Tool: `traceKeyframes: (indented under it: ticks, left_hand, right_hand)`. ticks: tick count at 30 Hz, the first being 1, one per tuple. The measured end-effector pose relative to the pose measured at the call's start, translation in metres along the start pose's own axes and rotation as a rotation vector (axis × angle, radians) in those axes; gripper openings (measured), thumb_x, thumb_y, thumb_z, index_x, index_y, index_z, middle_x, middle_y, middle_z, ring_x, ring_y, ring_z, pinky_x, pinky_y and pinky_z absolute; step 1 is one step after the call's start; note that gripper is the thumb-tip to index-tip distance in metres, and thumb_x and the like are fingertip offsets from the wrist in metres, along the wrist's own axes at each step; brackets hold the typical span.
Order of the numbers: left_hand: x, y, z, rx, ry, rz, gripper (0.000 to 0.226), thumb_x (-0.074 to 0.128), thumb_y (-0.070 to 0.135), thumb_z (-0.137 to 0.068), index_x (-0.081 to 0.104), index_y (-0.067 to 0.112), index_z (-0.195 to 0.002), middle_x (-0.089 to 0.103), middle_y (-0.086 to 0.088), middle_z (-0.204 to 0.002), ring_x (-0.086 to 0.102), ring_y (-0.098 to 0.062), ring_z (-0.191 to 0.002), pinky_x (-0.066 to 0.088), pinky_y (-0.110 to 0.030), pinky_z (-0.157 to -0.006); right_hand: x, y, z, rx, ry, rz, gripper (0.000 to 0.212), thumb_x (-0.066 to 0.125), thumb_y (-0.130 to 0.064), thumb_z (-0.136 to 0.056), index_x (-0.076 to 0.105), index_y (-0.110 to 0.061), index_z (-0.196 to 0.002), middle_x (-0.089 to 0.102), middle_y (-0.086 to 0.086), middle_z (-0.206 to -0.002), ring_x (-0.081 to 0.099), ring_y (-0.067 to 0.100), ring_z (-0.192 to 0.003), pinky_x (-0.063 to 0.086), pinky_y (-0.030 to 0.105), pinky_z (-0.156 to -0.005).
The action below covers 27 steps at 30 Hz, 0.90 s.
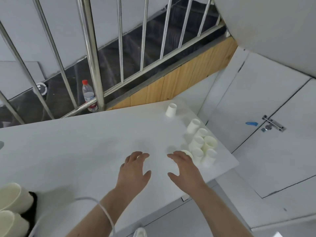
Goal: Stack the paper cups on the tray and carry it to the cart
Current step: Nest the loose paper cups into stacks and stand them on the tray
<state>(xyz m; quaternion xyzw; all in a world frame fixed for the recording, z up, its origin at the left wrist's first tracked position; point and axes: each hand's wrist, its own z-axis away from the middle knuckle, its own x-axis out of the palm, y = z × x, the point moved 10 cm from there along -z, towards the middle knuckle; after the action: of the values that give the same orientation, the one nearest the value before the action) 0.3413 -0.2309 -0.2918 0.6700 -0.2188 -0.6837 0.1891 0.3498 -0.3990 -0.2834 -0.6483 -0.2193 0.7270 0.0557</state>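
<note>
A: Starting nearest the camera, what showed at the bottom left?

B: Two large pale cups [12,200] sat blurred at the frame edge beside something black. A thin white cord [106,213] crossed the left forearm.

A: And the hands?

B: Both hovered palm-down over the white tabletop [77,142]. The left hand [134,170] had its fingers [136,155] spread and slightly bent, holding nothing. The right hand [185,169] was the same, fingers relaxed and apart; its far side overlapped one cup, but whether it touched could not be told.

A: Where were the paper cups?

B: A cluster of white paper cups [202,147] stood upside down near the tabletop's right edge, just beyond the right hand, packed close together. One single cup [171,110] stood apart at the far corner, also inverted.

A: Farther back?

B: A water bottle [89,95] with a red cap stood behind the steel railing [92,53], on dark stairs. To the right, a white door carried a metal latch [273,124].
</note>
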Motion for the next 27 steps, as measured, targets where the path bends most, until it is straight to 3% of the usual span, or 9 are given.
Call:
traceKeyframes:
  ticks: [19, 27]
  left_hand:
    - [0.031, 0.015, -0.171, -0.071, 0.006, 0.042, 0.056, 0.060, 0.032, -0.088, 0.039, 0.030, -0.139, 0.037, 0.008, -0.142, 0.038, -0.015, -0.130, 0.040, -0.031, -0.101]
    - [0.045, 0.006, -0.225, -0.229, 0.072, 0.043, 0.061, 0.061, 0.032, -0.087, 0.035, 0.029, -0.142, 0.036, 0.007, -0.143, 0.039, -0.017, -0.129, 0.041, -0.032, -0.102]
  right_hand:
    - [-0.036, 0.112, -0.201, 0.019, -0.046, 0.053, 0.058, 0.063, -0.031, -0.090, 0.040, -0.027, -0.144, 0.033, -0.007, -0.148, 0.033, 0.014, -0.134, 0.044, 0.029, -0.098]
    - [-0.029, 0.155, -0.320, 0.000, -0.110, 0.143, 0.061, 0.059, -0.031, -0.092, 0.033, -0.022, -0.147, 0.033, 0.001, -0.147, 0.030, 0.023, -0.134, 0.047, 0.038, -0.092]
